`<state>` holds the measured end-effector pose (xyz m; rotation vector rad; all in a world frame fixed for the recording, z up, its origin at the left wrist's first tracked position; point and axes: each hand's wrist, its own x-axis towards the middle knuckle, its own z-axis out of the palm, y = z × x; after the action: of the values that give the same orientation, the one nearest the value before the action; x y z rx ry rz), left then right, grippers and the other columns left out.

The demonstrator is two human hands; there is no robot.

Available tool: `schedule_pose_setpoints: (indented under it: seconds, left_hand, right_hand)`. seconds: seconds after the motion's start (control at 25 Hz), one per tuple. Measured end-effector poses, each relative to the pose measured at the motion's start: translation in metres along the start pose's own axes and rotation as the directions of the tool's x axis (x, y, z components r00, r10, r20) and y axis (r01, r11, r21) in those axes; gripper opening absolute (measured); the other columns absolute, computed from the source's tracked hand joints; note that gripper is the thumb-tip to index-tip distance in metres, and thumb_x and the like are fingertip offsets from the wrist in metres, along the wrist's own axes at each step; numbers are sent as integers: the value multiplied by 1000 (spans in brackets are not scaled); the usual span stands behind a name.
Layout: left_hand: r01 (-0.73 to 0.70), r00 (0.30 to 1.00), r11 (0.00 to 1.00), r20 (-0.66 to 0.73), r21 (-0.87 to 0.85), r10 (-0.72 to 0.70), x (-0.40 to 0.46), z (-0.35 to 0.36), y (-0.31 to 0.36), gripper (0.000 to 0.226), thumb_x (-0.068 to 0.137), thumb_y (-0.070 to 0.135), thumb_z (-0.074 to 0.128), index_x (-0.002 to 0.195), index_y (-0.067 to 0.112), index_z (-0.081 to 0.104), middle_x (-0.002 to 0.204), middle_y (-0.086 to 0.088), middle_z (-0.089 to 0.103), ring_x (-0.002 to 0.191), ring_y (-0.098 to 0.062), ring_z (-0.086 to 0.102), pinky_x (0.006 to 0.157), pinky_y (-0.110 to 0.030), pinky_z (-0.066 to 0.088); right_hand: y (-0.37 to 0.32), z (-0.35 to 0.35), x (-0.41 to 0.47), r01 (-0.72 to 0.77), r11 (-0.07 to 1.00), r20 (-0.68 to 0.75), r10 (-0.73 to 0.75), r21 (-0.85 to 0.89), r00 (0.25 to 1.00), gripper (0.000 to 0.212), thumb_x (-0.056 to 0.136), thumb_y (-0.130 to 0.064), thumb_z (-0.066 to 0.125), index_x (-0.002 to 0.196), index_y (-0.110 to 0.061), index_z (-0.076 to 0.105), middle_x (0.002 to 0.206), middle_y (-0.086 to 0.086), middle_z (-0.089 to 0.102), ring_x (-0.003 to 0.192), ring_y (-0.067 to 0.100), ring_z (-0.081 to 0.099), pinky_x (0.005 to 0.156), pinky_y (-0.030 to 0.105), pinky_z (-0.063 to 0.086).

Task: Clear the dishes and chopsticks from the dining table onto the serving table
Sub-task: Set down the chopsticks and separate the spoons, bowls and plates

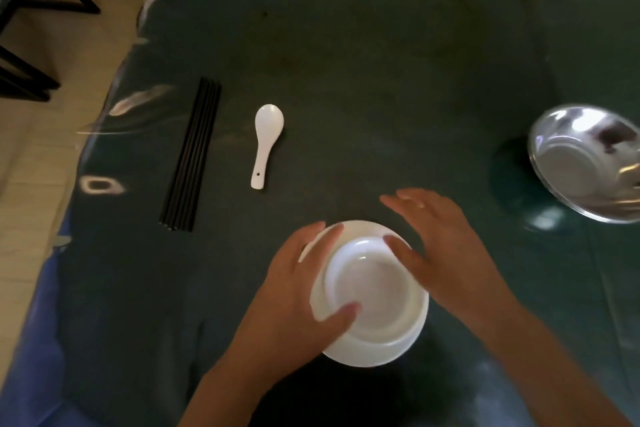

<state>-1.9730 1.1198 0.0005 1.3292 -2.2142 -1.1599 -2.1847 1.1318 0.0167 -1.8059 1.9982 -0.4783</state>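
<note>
Nearest the camera, a white bowl (375, 295) sits between both hands on the dark tablecloth (346, 62). The left hand (298, 291) wraps its near-left wall, thumb hooked over the rim and fingertips curled round the far edge, a grasp that looks meant to lift it. The right hand (446, 250) is spread and released, thumb resting on the rim and fingers reaching past the bowl's far side without closing, probably about to steady it. Beyond the left fingertips lies a white spoon (266, 144), bowl end away, and left of that a tidy bundle of black chopsticks (192, 156), both untouched. Well off to the right of the right fingers rests a tilted steel bowl (588, 163).
</note>
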Motion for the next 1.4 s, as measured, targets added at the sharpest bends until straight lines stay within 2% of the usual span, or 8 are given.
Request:
schedule_pose_setpoints:
  seconds: [0.16, 0.32, 0.44, 0.68, 0.8, 0.96, 1.12, 1.4]
  left_hand:
    - [-134, 977, 945, 197, 298, 76, -22, 12, -3, 89, 71, 58, 60, 133, 62, -4, 142, 37, -26, 126, 11, 5, 100, -14, 21]
    - [-170, 985, 932, 80, 320, 152, -24, 20, -4, 70, 69, 36, 77, 131, 37, 45, 151, 15, 6, 121, -12, 47, 87, -21, 40]
    - [-168, 985, 944, 18, 284, 170, -23, 24, -3, 56, 62, 26, 84, 114, 25, 61, 148, 6, 24, 114, -24, 57, 84, -33, 52]
    - [-166, 982, 963, -58, 212, 181, -15, 23, -8, 54, 62, 21, 84, 112, 19, 63, 146, 0, 35, 125, -9, 39, 95, -33, 43]
    - [-165, 978, 964, -89, 207, 187, 8, 11, -12, 50, 65, 20, 83, 111, 15, 65, 147, 4, 30, 130, -2, 30, 104, -29, 30]
    - [-204, 962, 944, -125, 258, 242, 60, -14, -15, 46, 66, 21, 82, 108, 11, 67, 147, -2, 34, 130, -19, 43, 102, -30, 37]
    - [-177, 965, 939, -135, 295, 225, 108, -31, -23, 43, 68, 23, 80, 107, 12, 67, 147, -8, 38, 130, -24, 43, 105, -36, 38]
    - [-178, 962, 934, -145, 310, 231, 150, -30, -37, 43, 68, 21, 81, 107, 11, 67, 144, -12, 41, 129, -26, 44, 104, -27, 31]
  right_hand:
    - [5, 4, -59, 34, 999, 61, -31, -41, 998, 47, 83, -33, 63, 129, -31, 51, 142, 6, 44, 120, 23, 50, 87, 32, 48]
    - [13, 16, -76, -61, 998, 201, 55, 24, 978, 41, 90, -37, 50, 132, -38, 45, 152, -7, 28, 127, 10, 45, 99, 22, 42]
    - [13, 22, -76, -233, 947, 150, 203, 221, 968, 39, 88, -28, 58, 127, -32, 52, 147, -11, 36, 120, 10, 50, 101, 23, 43]
    - [6, 17, -62, -221, 919, 54, 215, 326, 975, 42, 83, -18, 65, 124, -25, 58, 139, -10, 49, 110, 15, 59, 95, 32, 52]
    - [8, 11, -37, -145, 930, -24, 163, 339, 986, 41, 80, -13, 67, 120, -21, 61, 134, -8, 55, 96, 8, 61, 83, 16, 50]
    - [11, 6, 18, -53, 942, -104, 92, 332, 990, 39, 78, -9, 66, 116, -15, 64, 129, -2, 59, 85, 7, 60, 70, -5, 40]
    - [16, 8, 74, -26, 958, -122, 63, 287, 991, 39, 81, -13, 65, 119, -14, 61, 130, 3, 59, 83, 11, 60, 77, 13, 45]
    - [28, 17, 119, -64, 961, -80, 89, 269, 993, 40, 83, -15, 62, 122, -14, 59, 130, 2, 59, 79, 11, 57, 82, 25, 50]
